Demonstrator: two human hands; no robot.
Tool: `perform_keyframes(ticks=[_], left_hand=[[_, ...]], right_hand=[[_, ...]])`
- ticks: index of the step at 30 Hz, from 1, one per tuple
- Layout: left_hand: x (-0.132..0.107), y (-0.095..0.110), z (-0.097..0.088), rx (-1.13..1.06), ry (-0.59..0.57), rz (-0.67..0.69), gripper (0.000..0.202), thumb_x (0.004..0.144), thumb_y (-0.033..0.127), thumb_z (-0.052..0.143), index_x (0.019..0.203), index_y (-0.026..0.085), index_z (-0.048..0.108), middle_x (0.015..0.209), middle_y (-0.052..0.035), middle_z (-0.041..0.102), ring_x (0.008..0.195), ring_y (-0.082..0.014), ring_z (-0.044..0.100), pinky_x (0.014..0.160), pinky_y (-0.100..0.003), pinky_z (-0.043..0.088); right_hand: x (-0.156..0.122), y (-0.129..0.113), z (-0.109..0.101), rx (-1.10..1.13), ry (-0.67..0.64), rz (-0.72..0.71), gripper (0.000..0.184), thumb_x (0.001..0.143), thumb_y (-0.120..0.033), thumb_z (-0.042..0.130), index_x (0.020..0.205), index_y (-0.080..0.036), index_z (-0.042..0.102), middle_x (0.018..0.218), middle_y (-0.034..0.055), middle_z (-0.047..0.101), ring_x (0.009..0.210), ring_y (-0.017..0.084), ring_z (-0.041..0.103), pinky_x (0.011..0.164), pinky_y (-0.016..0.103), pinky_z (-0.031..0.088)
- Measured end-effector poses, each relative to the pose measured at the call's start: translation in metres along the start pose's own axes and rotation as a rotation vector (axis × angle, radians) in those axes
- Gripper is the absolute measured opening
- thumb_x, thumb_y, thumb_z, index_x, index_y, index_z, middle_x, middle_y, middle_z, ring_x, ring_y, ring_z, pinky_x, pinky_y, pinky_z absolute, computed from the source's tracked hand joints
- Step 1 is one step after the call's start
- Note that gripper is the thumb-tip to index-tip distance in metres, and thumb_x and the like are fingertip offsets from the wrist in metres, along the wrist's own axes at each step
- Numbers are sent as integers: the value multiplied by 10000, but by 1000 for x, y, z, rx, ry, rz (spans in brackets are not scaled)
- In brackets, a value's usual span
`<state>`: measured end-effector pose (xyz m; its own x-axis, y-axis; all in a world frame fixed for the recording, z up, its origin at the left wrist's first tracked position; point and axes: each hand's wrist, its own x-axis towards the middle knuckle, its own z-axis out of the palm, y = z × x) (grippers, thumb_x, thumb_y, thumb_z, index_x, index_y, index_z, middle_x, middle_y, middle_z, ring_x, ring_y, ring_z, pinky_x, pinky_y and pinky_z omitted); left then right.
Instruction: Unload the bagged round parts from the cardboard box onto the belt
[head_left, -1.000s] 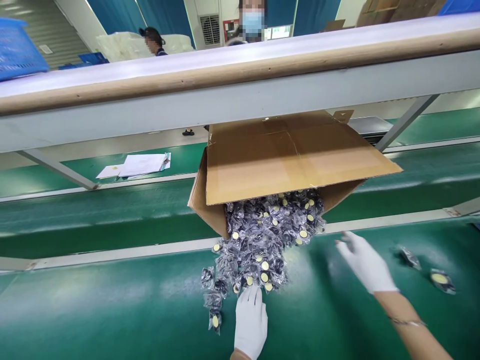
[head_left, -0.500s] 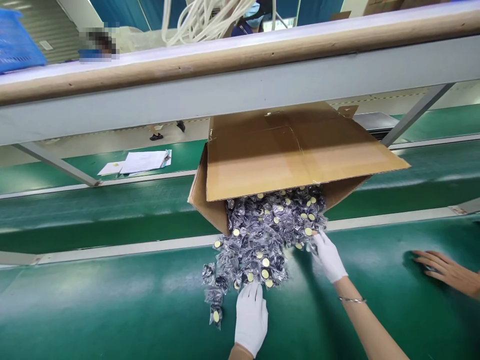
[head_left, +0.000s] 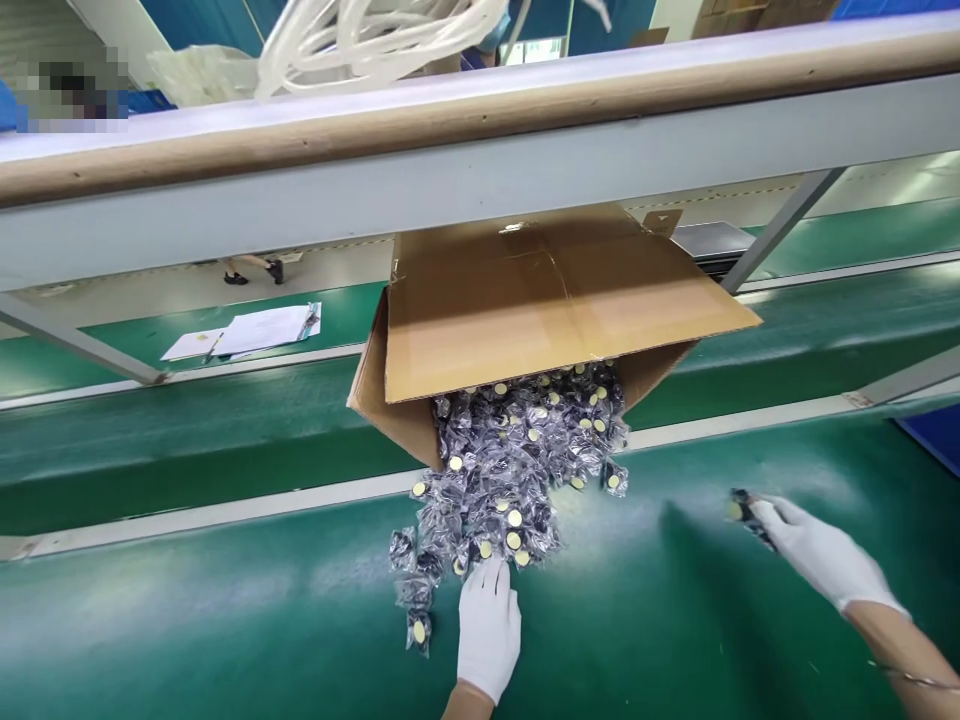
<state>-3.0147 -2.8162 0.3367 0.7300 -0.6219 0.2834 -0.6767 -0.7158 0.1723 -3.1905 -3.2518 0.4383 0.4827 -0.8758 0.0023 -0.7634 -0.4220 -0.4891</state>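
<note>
Looking across the green belt (head_left: 225, 620) from its left end: a few papers (head_left: 247, 330) lie on the far lane, well away from the hands. Around the middle, a cardboard box (head_left: 540, 300) lies tipped on its side with its mouth facing the near edge. A pile (head_left: 517, 450) of small clear-bagged parts with yellow dots spills out of it onto the near lane. One stray bag (head_left: 418, 632) sits just off the pile's lower left corner.

The gloved left hand (head_left: 489, 625) lies flat on the belt, fingers together and not gripping, with the tips touching the near edge of the pile. Toward the right end, the gloved right hand (head_left: 821, 555) is well apart from the heap and pinches a single packet (head_left: 742, 505) in its fingertips, just above the belt.

Progress-wise I'd call it early days: nearly everything is still heaped in the box mouth and the spill, and only that one packet is out.
</note>
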Motion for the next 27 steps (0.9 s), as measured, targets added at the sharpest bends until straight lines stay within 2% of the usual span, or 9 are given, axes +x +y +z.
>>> perform_keyframes(ticks=[2,4,8,11,13,15,18,22,27], left_hand=[[0,1,1,-6,22,-8,369,960,236,469,1223,178,721,1214,-81,757,1124,-251,688,1003,-447,576],[-1,1,2,-9,48,-10,373,964,234,455,1218,172,721,1209,-82,757,1121,-250,684,1002,-447,571],[-4,1,7,1,96,-1,365,957,245,469,1218,183,718,1207,-73,754,1125,-247,673,1004,-442,559],[-6,1,11,-1,105,-6,366,954,254,481,1233,187,708,1220,-71,746,1137,-248,663,1021,-447,547],[-7,1,12,-5,102,-13,372,954,257,479,1245,186,700,1235,-74,740,1147,-250,657,1025,-448,544],[-7,1,11,-4,100,-16,372,954,260,478,1243,187,700,1235,-76,740,1146,-252,655,1015,-447,548],[-4,2,8,-3,115,-4,363,954,257,475,1221,178,707,1214,-80,745,1128,-251,658,1001,-446,553],[-3,1,4,13,157,32,351,951,237,477,1205,176,711,1190,-72,751,1106,-240,665,989,-431,561],[-4,1,6,36,110,14,370,952,254,472,1224,182,713,1212,-84,745,1111,-256,662,984,-451,566]], right_hand=[[14,8,-16,-185,82,72,429,857,-524,541,968,-161,743,1080,310,672,983,449,645,850,636,457],[16,-9,1,-206,30,-44,464,879,-482,488,1069,-135,732,1191,293,663,1094,432,628,943,612,461],[-7,-87,101,-45,-71,-426,504,943,-458,442,1308,-163,627,1273,156,675,1141,289,625,968,422,506],[-22,-124,160,-64,13,-468,432,903,-424,511,1180,-122,649,1207,196,684,1070,325,616,903,435,494],[-22,-129,175,-52,28,-436,304,881,-390,522,1001,-147,658,1069,187,708,1000,313,625,863,411,487],[-19,-127,174,-24,10,-400,254,890,-388,505,953,-179,635,948,134,717,888,265,646,769,351,485],[-11,-136,158,28,-54,-270,353,962,-481,442,1112,-218,623,881,46,733,752,209,671,645,291,451],[-3,-173,137,-5,-208,-39,505,950,-619,472,1282,-281,647,848,48,751,803,256,704,721,334,467],[-3,-183,113,46,-246,2,440,912,-563,505,1159,-305,761,913,59,771,832,252,687,758,355,492]])
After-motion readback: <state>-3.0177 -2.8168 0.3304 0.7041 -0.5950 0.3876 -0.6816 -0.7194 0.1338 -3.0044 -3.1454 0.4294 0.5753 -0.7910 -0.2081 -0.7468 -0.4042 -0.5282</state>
